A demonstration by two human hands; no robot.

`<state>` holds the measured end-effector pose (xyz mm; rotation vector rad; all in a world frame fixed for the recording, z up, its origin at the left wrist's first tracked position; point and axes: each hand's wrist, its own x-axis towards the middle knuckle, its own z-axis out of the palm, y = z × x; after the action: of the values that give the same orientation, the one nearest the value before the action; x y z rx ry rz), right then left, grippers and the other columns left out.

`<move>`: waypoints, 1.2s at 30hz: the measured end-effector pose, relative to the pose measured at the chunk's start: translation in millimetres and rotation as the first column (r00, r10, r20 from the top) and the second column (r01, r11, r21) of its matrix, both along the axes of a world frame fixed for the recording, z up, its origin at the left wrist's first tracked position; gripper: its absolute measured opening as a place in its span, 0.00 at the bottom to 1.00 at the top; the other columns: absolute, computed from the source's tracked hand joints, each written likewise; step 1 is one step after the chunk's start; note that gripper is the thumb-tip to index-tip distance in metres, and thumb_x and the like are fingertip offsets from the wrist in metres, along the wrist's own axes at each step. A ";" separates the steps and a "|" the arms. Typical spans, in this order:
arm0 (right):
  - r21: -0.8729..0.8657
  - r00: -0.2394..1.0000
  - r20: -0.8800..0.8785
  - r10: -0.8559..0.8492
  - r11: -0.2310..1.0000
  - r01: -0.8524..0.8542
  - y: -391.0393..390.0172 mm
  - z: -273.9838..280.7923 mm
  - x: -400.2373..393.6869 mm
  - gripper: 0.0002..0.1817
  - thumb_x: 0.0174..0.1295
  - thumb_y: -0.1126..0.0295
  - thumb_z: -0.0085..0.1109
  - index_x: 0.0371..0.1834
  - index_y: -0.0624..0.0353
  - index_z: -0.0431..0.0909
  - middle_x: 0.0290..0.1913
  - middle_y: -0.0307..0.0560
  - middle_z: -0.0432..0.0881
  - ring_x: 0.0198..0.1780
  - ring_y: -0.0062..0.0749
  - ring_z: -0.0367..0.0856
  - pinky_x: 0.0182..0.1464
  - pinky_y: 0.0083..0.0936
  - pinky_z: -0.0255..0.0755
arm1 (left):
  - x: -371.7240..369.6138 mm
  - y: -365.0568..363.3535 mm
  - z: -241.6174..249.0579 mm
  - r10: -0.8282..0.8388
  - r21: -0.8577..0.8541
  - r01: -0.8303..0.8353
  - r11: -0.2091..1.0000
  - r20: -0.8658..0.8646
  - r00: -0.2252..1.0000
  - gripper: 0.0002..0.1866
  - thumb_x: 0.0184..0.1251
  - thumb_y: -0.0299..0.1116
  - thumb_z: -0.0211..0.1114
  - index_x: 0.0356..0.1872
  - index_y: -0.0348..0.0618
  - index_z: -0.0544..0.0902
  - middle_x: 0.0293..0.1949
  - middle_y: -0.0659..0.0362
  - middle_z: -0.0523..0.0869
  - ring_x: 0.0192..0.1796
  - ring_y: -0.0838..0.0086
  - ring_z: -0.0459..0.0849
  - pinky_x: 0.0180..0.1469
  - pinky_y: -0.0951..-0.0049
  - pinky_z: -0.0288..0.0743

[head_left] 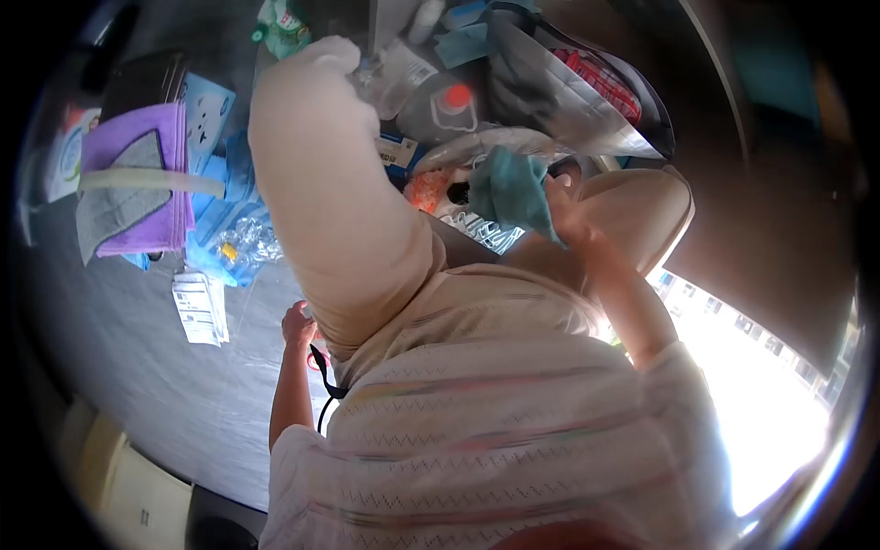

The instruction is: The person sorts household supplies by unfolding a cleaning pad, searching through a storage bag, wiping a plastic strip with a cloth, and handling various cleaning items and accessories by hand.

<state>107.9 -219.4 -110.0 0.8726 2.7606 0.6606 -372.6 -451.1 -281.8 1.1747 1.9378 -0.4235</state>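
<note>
My right hand (570, 218) is closed on a teal cloth (513, 191), which hangs in loose folds over an open bag (500, 142) between my legs. Inside the bag's mouth I see an orange-and-white crinkled packet (427, 191) and a black-and-white patterned piece (486, 231). Low beside my bent left leg is my left hand (298, 325); its fingers look bent and are partly hidden by the trouser leg. Just below that hand shows a small red loop (318, 357), too little visible to name. A black cord (328, 390) runs close to it.
Left on the grey floor lie a purple cloth (137, 215), clear plastic bottles (249, 246) and folded papers (199, 307). Ahead are a red-capped clear jug (431, 110), a green bottle (282, 32) and a large grey bag (550, 82). A brown panel (770, 220) stands right.
</note>
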 end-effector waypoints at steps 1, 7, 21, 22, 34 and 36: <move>-0.535 0.887 -0.355 -0.296 0.842 0.068 -6.4 -9.1 3.9 0.23 0.56 0.65 0.58 0.55 0.60 0.68 0.52 0.44 0.74 0.51 0.28 0.72 0.54 0.24 0.65 | 0.1 14.0 -3.0 -0.036 0.048 0.033 0.998 0.050 0.998 0.30 0.44 0.49 0.69 0.49 0.47 0.75 0.42 0.51 0.80 0.47 0.58 0.78 0.48 0.61 0.72; -0.932 0.467 -0.324 -0.822 0.193 -0.308 -43.1 -10.4 -5.2 0.17 0.52 0.67 0.60 0.46 0.59 0.75 0.46 0.49 0.77 0.49 0.36 0.75 0.52 0.28 0.67 | 11.2 113.9 29.8 -0.206 0.452 -0.047 0.891 0.494 0.845 0.24 0.48 0.45 0.67 0.45 0.42 0.77 0.36 0.52 0.82 0.40 0.64 0.80 0.44 0.65 0.73; -0.951 0.591 0.031 -0.806 0.158 0.266 8.5 59.1 24.9 0.15 0.57 0.62 0.47 0.43 0.53 0.77 0.43 0.49 0.79 0.48 0.45 0.76 0.51 0.35 0.69 | 186.3 371.1 375.6 -0.702 0.861 0.272 0.430 0.129 0.701 0.13 0.55 0.25 0.61 0.42 0.36 0.78 0.30 0.57 0.79 0.31 0.75 0.78 0.34 0.78 0.69; -0.938 0.585 0.023 -0.811 0.185 0.293 18.8 67.0 39.2 0.14 0.57 0.62 0.47 0.43 0.53 0.77 0.42 0.49 0.79 0.47 0.45 0.76 0.50 0.35 0.69 | 211.7 377.8 379.4 -0.792 0.872 0.346 0.346 0.074 0.606 0.13 0.55 0.24 0.60 0.43 0.35 0.78 0.30 0.57 0.79 0.32 0.76 0.77 0.35 0.79 0.69; -0.765 0.416 -0.039 -0.908 0.295 0.573 114.2 52.7 188.3 0.25 0.55 0.61 0.54 0.57 0.54 0.67 0.53 0.52 0.73 0.53 0.47 0.72 0.53 0.37 0.66 | 437.0 471.3 200.8 -0.941 0.803 0.555 0.216 0.019 0.339 0.19 0.53 0.34 0.61 0.49 0.46 0.76 0.46 0.56 0.78 0.51 0.60 0.73 0.53 0.62 0.67; -0.840 0.459 0.037 -0.888 0.221 0.496 114.2 39.3 197.2 0.26 0.55 0.62 0.54 0.59 0.54 0.66 0.56 0.52 0.71 0.56 0.46 0.69 0.55 0.38 0.65 | 453.8 492.7 185.0 -0.870 0.860 0.480 0.170 -0.098 0.483 0.22 0.51 0.35 0.63 0.51 0.50 0.75 0.50 0.57 0.76 0.53 0.60 0.72 0.52 0.61 0.67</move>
<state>305.0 -105.2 -70.7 1.9971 2.0047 -0.9914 81.2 41.6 -96.8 2.5888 0.9552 0.3878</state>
